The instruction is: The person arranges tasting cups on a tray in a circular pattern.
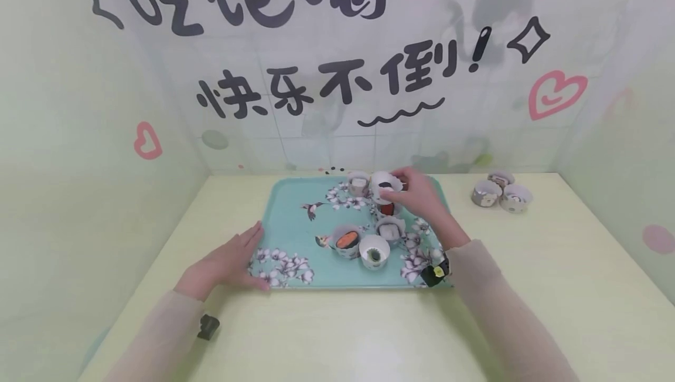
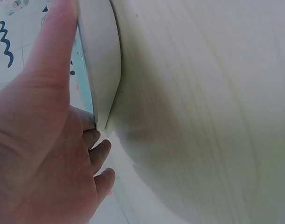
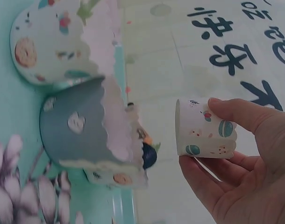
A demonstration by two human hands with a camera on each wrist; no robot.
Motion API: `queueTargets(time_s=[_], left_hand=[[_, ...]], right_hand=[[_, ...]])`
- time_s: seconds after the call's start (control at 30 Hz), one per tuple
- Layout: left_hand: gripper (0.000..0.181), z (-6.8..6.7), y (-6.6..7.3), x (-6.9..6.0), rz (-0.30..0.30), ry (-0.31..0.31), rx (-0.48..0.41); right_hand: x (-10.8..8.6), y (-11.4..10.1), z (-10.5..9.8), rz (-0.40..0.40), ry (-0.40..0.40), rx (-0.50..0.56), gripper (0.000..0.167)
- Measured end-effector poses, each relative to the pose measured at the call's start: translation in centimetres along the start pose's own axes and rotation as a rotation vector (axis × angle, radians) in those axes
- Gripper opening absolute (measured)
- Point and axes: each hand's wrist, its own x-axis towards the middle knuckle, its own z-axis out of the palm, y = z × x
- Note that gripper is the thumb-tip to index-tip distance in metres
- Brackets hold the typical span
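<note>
Turquoise tray [image 1: 295, 212], blossom-printed. Left hand [image 1: 229, 262] at its near-left corner, fingers extended, touching the edge, nothing clasped. On tray's near half: white cup [image 1: 372, 262] beside an orange-filled cup [image 1: 338, 249]; grey cup [image 1: 389, 241] just behind. Right hand [image 1: 419, 194] pinches a printed cup [image 3: 203, 133] over tray's far side. Three cups [image 1: 485, 197] stand right of tray. Lettered wall [image 1: 327, 121] beyond it.

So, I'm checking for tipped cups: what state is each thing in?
Teal rectangular floral tray: lying on the pale wood-grain table.
White printed paper cup: lifted, held by the right hand.
Other round paper cups on the tray: upright; one holds an orange-topped piece.
Three small round paper cups: upright, grouped right of the tray.
Left hand: touching the tray's near-left corner.
</note>
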Motion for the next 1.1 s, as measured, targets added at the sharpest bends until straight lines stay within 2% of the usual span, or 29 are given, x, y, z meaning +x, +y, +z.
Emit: queueTargets(time_s=[0.17, 0.5, 0.83, 1.1], left_hand=[[0.137, 0.1, -0.2, 0.2, -0.008, -0.009, -0.002], [0.138, 0.2, -0.4, 0.2, -0.009, -0.008, -0.005], [0.138, 0.1, -0.3, 0.2, -0.005, -0.012, -0.019], [0.139, 0.1, -0.2, 0.2, -0.008, -0.015, -0.015]], right_hand=[[0.3, -1.5, 1.7, 0.008, -0.047, 0.012, 0.060], [0.8, -3.6, 5.0, -0.024, -0.089, 0.000, 0.060], [0.8, -4.2, 8.2, -0.011, -0.119, -0.020, 0.058], [0.5, -4.5, 9.7, -0.001, -0.145, -0.061, 0.050]])
